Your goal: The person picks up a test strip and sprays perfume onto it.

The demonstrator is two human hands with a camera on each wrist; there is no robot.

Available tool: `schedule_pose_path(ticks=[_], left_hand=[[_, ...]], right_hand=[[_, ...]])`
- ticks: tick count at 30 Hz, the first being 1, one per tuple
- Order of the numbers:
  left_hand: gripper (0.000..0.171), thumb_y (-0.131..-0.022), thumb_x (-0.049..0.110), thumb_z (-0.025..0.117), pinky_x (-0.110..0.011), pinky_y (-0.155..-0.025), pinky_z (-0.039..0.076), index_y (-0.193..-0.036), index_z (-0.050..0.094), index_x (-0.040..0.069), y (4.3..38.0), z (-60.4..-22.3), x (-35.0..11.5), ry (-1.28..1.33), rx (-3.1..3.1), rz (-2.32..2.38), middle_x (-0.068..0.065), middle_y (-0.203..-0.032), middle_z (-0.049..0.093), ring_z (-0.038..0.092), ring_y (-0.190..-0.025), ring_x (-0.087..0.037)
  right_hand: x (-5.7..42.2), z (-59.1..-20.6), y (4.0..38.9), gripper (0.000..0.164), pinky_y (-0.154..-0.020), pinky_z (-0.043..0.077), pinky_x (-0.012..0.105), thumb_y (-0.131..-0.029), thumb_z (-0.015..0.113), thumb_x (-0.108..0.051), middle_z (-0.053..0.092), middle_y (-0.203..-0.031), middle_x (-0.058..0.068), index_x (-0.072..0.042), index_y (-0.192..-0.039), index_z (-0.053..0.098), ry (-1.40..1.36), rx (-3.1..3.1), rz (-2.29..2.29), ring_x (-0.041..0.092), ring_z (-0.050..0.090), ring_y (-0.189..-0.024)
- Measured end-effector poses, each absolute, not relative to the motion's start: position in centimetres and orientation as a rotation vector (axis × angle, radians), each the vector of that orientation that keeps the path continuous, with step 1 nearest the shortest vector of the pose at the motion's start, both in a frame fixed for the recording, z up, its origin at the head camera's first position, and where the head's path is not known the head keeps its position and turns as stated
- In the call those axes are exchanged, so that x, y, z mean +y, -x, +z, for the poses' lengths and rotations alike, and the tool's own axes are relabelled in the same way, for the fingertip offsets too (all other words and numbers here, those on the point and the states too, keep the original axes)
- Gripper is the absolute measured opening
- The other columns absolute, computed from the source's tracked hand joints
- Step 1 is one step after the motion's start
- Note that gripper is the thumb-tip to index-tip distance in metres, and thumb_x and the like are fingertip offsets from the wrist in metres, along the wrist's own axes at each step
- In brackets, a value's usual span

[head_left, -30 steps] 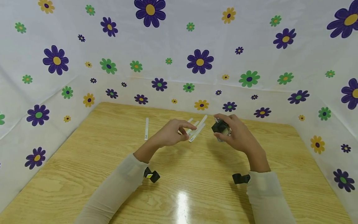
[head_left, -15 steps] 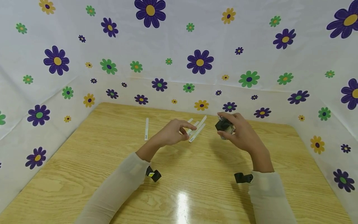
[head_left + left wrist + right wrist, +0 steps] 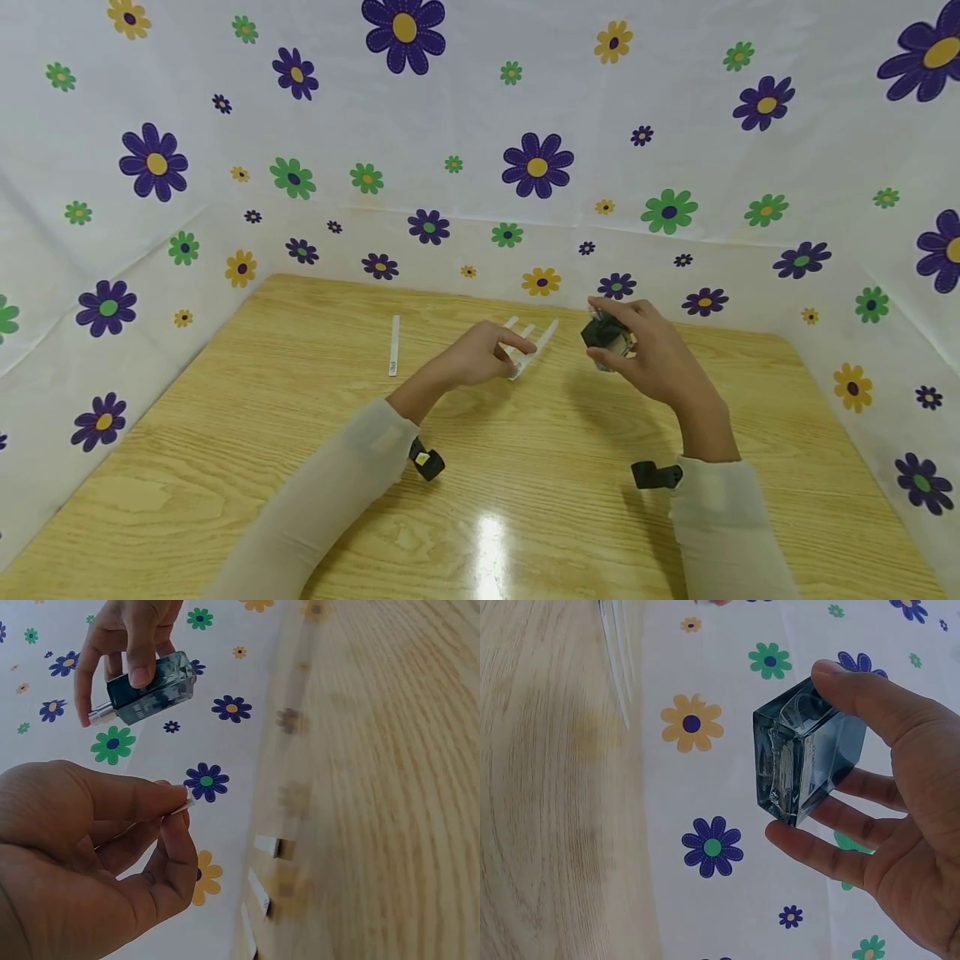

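Observation:
My left hand (image 3: 483,354) pinches a thin white paper strip between thumb and forefinger; in the left wrist view the strip (image 3: 182,806) shows nearly edge-on at the fingertips. To the right, above the table, my right hand (image 3: 648,354) grips a blue-tinted glass perfume bottle (image 3: 154,694) by its sides. The bottle is tilted, its silver sprayer (image 3: 103,714) pointing down-left in the left wrist view, with a fingertip at the sprayer. In the right wrist view the thick clear base of the bottle (image 3: 795,750) faces the camera. Both hands are apart from each other.
More white paper strips (image 3: 260,892) lie on the wooden table (image 3: 525,467) beside the left hand. Another strip (image 3: 393,346) lies alone farther left. A flower-print cloth (image 3: 465,100) surrounds the table at the back and both sides.
The right hand has moved right and slightly away with the bottle. My left hand has shifted a little right, and the overlapping strips near its fingertips have changed position.

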State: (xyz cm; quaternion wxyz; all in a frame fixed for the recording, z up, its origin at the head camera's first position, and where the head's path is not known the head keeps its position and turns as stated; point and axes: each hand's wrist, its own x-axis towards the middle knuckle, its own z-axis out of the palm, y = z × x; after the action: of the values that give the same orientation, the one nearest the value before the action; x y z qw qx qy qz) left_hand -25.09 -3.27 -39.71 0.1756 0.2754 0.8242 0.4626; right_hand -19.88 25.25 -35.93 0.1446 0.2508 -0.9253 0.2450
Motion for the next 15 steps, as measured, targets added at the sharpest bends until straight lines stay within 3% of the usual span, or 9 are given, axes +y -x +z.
schedule_pose_path(ticks=[11, 15], left_hand=[[0.04, -0.092, -0.007, 0.067, -0.028, -0.075, 0.055, -0.13, 0.071, 0.007, 26.2, -41.4, -1.0, -0.704, 2.342, 1.253, -0.007, -0.136, 0.066, 0.069, -0.084, -0.015], [0.042, -0.091, -0.007, 0.066, -0.024, -0.062, 0.045, -0.129, 0.072, 0.008, 26.5, -42.0, -0.1, -0.664, 2.397, 1.181, -0.009, -0.139, 0.064, 0.053, -0.068, -0.009]], right_hand=[[25.3, -35.8, 19.8, 0.069, -0.067, 0.05, 0.043, -0.092, 0.08, -0.023, 0.057, -0.119, 0.021, -0.018, -0.154, 0.048, -0.725, -2.642, 0.7, 0.031, 0.058, -0.084], [25.4, -35.9, 19.9, 0.07, -0.067, 0.051, 0.042, -0.091, 0.08, -0.022, 0.056, -0.119, 0.021, -0.018, -0.154, 0.049, -0.723, -2.638, 0.708, 0.031, 0.058, -0.084]])
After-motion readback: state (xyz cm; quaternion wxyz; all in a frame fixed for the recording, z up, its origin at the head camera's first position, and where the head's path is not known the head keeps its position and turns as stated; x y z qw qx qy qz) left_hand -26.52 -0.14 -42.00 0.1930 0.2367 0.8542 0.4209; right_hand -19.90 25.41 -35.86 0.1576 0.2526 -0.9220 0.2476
